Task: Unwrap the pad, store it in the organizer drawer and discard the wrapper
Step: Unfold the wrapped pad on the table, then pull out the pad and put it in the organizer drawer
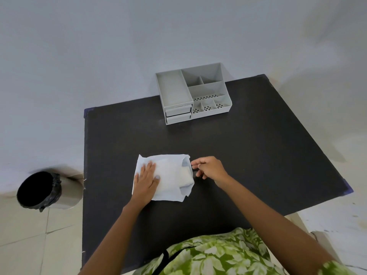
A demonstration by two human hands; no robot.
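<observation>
White wrapper (pixel 168 176) (pad (pixel 185 178) showing inside) was pressed flat on the black table (pixel 248 155) by the open left hand (pixel 146 183); its edge was pinched by the right hand (pixel 208 168).

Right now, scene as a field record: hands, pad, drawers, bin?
left hand: flat on wrapper, pressing it to the table
right hand: fingers pinched at wrapper's open end
pad: still inside wrapper, white end showing
organizer: far side of table, both drawers look closed
bin: on floor, left of table, black liner
</observation>
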